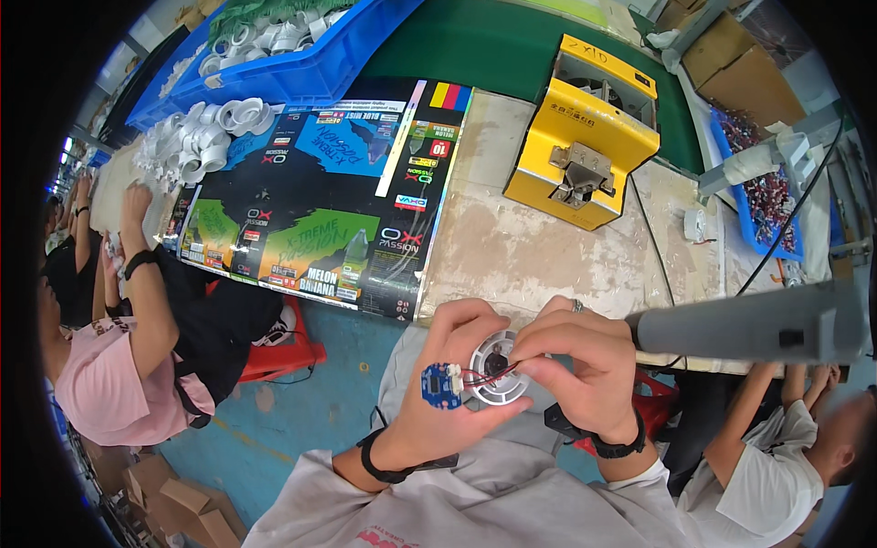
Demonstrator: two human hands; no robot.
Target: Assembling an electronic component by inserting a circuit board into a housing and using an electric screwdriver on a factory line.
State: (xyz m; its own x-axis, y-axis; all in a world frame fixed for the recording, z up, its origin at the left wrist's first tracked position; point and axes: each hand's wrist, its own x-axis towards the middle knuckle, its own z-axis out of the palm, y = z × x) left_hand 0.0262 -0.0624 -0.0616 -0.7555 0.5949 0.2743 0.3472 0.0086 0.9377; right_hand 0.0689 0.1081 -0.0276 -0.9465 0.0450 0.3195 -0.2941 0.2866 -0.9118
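Just in front of my body, my left hand (445, 402) grips a round white plastic housing (501, 395) with slots around its rim and a dark part in its middle. A small blue circuit board (439, 385) with a white connector hangs at the housing's left side, over my left fingers. Thin red and black wires (481, 377) run from the board across the housing. My right hand (580, 365) is closed, thumb and index finger pinching these wires over the housing's right side. What lies under the right fingertips is partly hidden.
A yellow machine (571, 137) stands on the worn table (484, 247). A printed black sheet (320, 219) lies left, with white plastic rings (196, 146) heaped beside a blue crate (315, 78). A grey tool-like bar (749, 324) juts in at right. Co-workers sit on both sides.
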